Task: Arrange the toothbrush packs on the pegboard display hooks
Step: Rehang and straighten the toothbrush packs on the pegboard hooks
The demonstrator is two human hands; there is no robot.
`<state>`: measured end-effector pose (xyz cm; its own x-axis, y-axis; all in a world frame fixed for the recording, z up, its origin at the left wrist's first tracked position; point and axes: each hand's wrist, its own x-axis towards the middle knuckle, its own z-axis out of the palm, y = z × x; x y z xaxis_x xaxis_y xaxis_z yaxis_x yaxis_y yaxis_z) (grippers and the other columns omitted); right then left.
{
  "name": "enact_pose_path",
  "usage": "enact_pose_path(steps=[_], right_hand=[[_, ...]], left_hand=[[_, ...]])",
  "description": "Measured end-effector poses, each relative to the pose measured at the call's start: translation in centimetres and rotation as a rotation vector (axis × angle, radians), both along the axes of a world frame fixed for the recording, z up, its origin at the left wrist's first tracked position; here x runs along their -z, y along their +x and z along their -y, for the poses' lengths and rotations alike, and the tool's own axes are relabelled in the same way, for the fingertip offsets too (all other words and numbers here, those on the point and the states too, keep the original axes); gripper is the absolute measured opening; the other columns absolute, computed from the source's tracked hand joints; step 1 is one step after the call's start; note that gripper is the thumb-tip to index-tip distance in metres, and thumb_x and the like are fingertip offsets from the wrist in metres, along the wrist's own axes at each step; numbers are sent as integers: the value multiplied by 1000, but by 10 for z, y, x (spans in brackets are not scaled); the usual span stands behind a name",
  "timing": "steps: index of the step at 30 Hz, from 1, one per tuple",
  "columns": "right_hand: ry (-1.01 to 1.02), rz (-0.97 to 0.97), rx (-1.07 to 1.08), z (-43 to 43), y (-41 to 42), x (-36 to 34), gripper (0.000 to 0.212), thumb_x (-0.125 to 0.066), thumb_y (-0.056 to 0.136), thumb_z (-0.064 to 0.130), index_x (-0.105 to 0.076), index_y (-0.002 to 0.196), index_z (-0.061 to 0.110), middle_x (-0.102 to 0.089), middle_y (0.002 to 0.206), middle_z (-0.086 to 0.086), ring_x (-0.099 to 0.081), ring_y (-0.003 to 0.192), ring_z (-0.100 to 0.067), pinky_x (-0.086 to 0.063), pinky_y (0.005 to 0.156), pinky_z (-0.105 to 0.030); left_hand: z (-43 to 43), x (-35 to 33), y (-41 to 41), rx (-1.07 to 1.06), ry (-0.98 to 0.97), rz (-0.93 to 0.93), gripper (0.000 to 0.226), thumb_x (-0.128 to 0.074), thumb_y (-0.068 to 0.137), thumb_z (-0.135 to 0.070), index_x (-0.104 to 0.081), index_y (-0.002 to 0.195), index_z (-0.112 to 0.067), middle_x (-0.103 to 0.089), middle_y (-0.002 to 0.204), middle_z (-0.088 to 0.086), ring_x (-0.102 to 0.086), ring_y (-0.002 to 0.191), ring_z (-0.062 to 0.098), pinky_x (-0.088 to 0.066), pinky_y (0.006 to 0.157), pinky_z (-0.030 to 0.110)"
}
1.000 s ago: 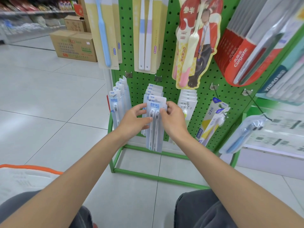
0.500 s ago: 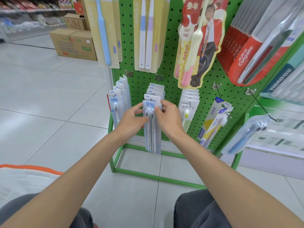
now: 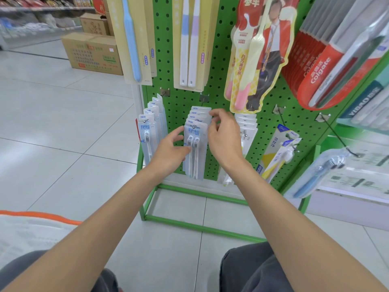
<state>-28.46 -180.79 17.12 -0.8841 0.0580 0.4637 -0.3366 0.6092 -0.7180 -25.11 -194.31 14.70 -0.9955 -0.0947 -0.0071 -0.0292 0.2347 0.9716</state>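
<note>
A clear twin toothbrush pack (image 3: 195, 150) with a blue label hangs at the front of a row of several like packs on the middle hook of the green pegboard (image 3: 212, 95). The hook's tip shows through the pack's top hole. My left hand (image 3: 170, 152) holds the pack's left edge, thumb on its front. My right hand (image 3: 224, 138) is at the row's upper right edge, fingers loosely curled and holding nothing. More of the same packs (image 3: 148, 131) hang on the hook to the left.
White packs (image 3: 246, 123) hang right of my right hand, then yellow-blue packs (image 3: 277, 152) and a blue toothbrush blister (image 3: 322, 171) on long hooks. Large display toothbrushes hang above. The green stand frame (image 3: 202, 227) rests on the tiled floor. Cardboard boxes (image 3: 92, 51) stand far left.
The pack went up and back onto the middle hook and now hangs with the others. My right hand let go and rose to the row's top right.
</note>
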Motion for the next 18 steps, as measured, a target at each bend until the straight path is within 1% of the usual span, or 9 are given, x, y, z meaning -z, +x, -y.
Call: enact_pose_path(steps=[3,6,8,11,12,14,15,16,18], right_hand=[[46,50,-57,-5,-9,-5,36,-45,98,3,-56,133,7,-59,127,-11,-61,107,-26,-49,94,-37],[116,101,-93,-7,-17,-9,35,-49,98,8,-57,132,7,-61,130,-8,-65,106,-27,-50,95,-39],[124,120,-89,-7,-20,-11,33,-52,98,12,-59,130,8,-63,124,-6,-66,102,-26,-50,89,-34],[77,176,-85,-8,-24,-14,28,-56,97,18,-63,123,9,-64,109,-4,-65,89,-22,-45,74,-25],[78,196,-95,-8,-25,-16,25,-58,97,19,-65,118,9,-64,100,-2,-64,83,-19,-45,71,-24],[105,213,-113,-8,-27,-18,16,-58,96,17,-69,105,8,-61,77,5,-58,68,-12,-43,60,-20],[117,210,-114,-8,-27,-19,14,-58,96,16,-70,100,9,-59,71,6,-57,65,-11,-42,57,-18],[124,202,-113,-7,-27,-19,13,-57,96,15,-69,97,9,-59,70,5,-57,65,-12,-42,56,-19],[128,178,-100,-8,-27,-17,13,-55,96,14,-67,96,10,-63,80,0,-61,69,-18,-43,57,-23]], left_hand=[[-2,0,-3,-18,9,-12,61,-59,96,-11,-36,150,-30,-47,134,-7,-62,80,2,-52,79,22],[-2,1,-8,-14,8,-36,60,-61,94,-11,-40,148,-28,-51,133,-7,-61,81,4,-54,75,21],[-3,1,-11,-15,8,-46,59,-63,93,-11,-42,146,-29,-53,132,-8,-61,82,8,-55,75,25],[-3,1,-13,-12,-3,-61,58,-63,93,-13,-42,144,-30,-54,127,-11,-64,84,14,-56,86,36],[-4,1,-13,-9,-6,-68,58,-63,93,-13,-42,144,-30,-55,125,-12,-65,84,14,-56,84,35],[-5,1,-13,-7,-12,-77,58,-62,94,-13,-40,144,-29,-55,118,-16,-67,79,11,-55,77,29],[-5,1,-13,-9,-16,-77,57,-62,94,-13,-40,145,-29,-55,114,-20,-66,75,8,-53,74,25],[-5,1,-14,-13,-19,-77,57,-62,95,-14,-40,145,-29,-53,110,-24,-66,72,6,-51,71,22],[-6,1,-14,-23,-25,-77,56,-63,95,-16,-40,144,-27,-53,110,-23,-66,71,4,-50,70,19]])
